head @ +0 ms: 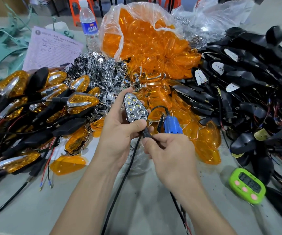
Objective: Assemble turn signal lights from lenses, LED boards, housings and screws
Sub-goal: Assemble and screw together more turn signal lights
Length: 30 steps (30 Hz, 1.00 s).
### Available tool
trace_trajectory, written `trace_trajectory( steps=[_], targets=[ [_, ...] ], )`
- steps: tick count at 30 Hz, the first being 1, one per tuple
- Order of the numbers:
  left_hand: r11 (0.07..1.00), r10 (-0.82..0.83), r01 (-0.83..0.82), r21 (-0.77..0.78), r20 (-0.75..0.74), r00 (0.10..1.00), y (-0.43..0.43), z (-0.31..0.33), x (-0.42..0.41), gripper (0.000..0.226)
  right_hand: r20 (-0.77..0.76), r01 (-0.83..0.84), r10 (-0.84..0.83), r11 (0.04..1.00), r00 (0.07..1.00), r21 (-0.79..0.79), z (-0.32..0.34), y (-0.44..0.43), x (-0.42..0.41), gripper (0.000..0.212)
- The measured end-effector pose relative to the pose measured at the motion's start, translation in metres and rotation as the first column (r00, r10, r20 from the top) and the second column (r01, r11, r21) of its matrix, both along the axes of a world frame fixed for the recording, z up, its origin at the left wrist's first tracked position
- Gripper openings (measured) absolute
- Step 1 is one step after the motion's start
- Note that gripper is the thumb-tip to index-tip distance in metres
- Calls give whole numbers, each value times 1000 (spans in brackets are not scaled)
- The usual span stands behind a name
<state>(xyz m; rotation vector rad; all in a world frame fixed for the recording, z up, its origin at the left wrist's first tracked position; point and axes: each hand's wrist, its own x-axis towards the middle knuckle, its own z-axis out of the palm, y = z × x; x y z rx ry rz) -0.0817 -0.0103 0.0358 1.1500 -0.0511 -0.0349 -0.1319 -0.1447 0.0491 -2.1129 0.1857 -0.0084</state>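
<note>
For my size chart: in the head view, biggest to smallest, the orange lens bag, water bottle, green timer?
Largest: clear plastic bag of orange lenses.
Then, not ranked: clear blue-labelled plastic water bottle and lime-green digital timer look alike in size. The timer is nearer the camera, so unsure.

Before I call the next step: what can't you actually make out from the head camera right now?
All head view.
Light unit back: covered by the left hand holding it.
Blue tool lower end: behind the right hand, whose grip is on the stem; held or lying, unclear.
Timer digits: blurred.
Pink form print: too small.
</note>
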Motion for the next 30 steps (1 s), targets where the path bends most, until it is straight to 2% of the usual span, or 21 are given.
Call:
trace_trajectory(
  steps=[2,3,5,6,8,9,10,13,15,19,27,30],
  targets=[
    [999,34,-34,-13,-23,999,-5,-2,-1,83,34,25,-14,945,999,-325,2,10,-7,36],
    [998,50,-51,-21,-34,998,-7,-3,-1,84,42,26,-8,900,999,-435,4,15,-11,37],
    [997,67,-68,-33,-52,996,-9,-4,-2,84,59,30,-3,884,998,-466,4,18,-12,36],
    [997,63,-65,-32,-53,997,-8,-4,-2,84,49,17,2,923,999,-385,1,14,-8,36],
    [1000,20,-21,-18,-33,999,-4,-2,-2,83,-11,-18,18,1000,1000,19,-5,2,1,33],
    [1000,-12,12,-11,-17,1000,-1,-1,-1,83,-41,-35,46,970,998,242,-7,-2,4,29],
    [999,-40,40,1,-3,999,1,1,0,84,-59,-46,76,916,995,399,-8,-5,6,27],
    [992,-88,84,92,34,996,5,8,3,83,-82,-68,157,765,984,640,-11,-7,7,28],
    [978,-97,80,193,83,992,5,12,4,88,-73,-84,175,747,982,660,-11,-8,9,26],
    [957,-100,49,287,164,981,5,13,4,99,-46,-57,102,819,994,571,-9,-7,11,18],
    [916,-101,26,400,166,981,7,15,5,82,-40,3,22,847,999,531,-11,-4,3,15],
    [909,-101,20,416,173,980,8,18,6,81,-27,16,-3,882,1000,471,-9,-2,2,17]
  ],
)
